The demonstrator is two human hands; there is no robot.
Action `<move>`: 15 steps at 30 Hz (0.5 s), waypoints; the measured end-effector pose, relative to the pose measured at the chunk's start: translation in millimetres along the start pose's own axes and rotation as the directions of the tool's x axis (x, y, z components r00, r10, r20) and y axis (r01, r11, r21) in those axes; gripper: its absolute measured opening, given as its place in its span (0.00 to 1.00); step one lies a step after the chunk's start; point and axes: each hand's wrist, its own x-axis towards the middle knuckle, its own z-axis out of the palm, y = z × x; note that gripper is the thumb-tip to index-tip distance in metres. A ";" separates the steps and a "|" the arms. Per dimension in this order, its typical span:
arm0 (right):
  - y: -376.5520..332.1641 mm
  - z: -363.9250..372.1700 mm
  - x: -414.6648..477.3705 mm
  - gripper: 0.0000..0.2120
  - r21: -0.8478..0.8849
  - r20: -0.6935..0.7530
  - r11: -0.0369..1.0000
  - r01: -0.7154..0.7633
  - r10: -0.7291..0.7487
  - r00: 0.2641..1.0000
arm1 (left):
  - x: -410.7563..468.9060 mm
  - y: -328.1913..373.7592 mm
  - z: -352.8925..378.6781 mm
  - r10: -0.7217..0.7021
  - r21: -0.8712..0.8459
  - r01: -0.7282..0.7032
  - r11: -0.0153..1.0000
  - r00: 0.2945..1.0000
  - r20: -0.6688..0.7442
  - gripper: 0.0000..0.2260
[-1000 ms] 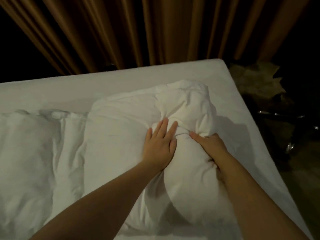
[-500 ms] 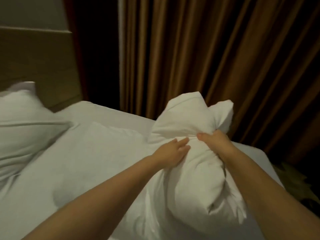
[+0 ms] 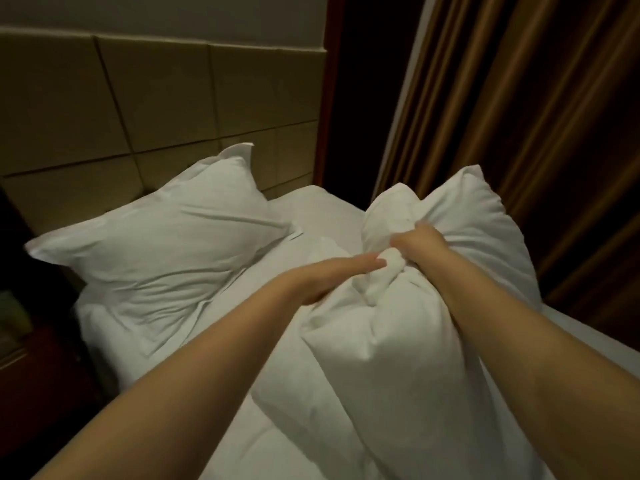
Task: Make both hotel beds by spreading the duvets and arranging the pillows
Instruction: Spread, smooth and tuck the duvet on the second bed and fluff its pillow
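Note:
A white pillow (image 3: 408,341) is lifted off the bed in front of me, bunched at its middle. My right hand (image 3: 417,242) grips the bunched fabric from above. My left hand (image 3: 332,277) lies against the pillow's left side with fingers stretched out along the bunch. A second white pillow (image 3: 162,254) leans against the headboard at the left. The white duvet (image 3: 263,427) lies spread under my arms, and the bare white sheet (image 3: 322,209) shows at the head of the bed.
A beige panelled headboard (image 3: 156,98) fills the upper left. Brown curtains (image 3: 519,116) hang close along the right of the bed. A dark bedside table (image 3: 31,358) stands at the left edge.
The pillow has been carried from the foot side toward the headboard as my view swung left. My right hand keeps its grip; my left hand's fingers have straightened along the bunch.

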 end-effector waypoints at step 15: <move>-79.7 261.9 137.6 0.17 -0.151 0.296 0.988 0.004 0.042 0.954 | 102.0 -96.4 -141.4 -0.301 0.212 0.396 0.894 0.879 -0.369 0.13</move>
